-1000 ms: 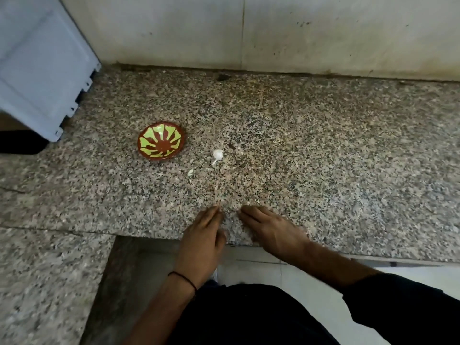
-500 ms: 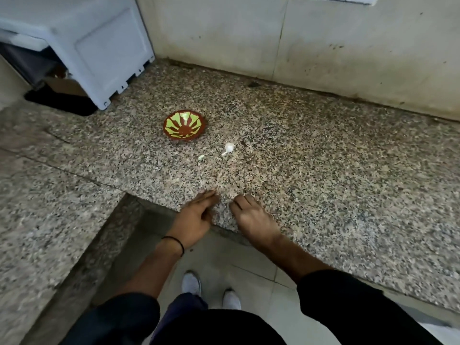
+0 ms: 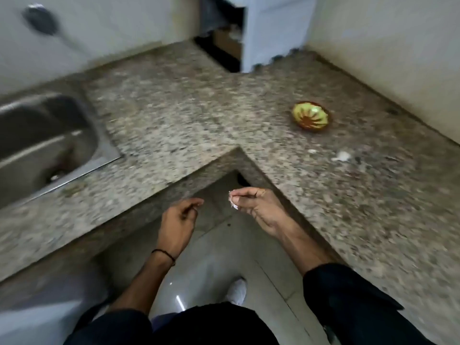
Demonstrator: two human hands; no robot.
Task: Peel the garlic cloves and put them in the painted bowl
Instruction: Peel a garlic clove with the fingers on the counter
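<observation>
R hand pinches white papery scrap, prob. skin; L hand loosely curled, holding nothing. Garlic lies on counter near painted bowl. Bowl looks empty, so peeling is barely begun.

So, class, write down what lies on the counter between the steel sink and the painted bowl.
Nothing but bare granite counter between sink and painted bowl, in the head view.

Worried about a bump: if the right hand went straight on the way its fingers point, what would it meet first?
Probably the left hand, whose curled fingers sit just across the gap from the right hand and its pinched garlic piece; depth is blurred.
</observation>
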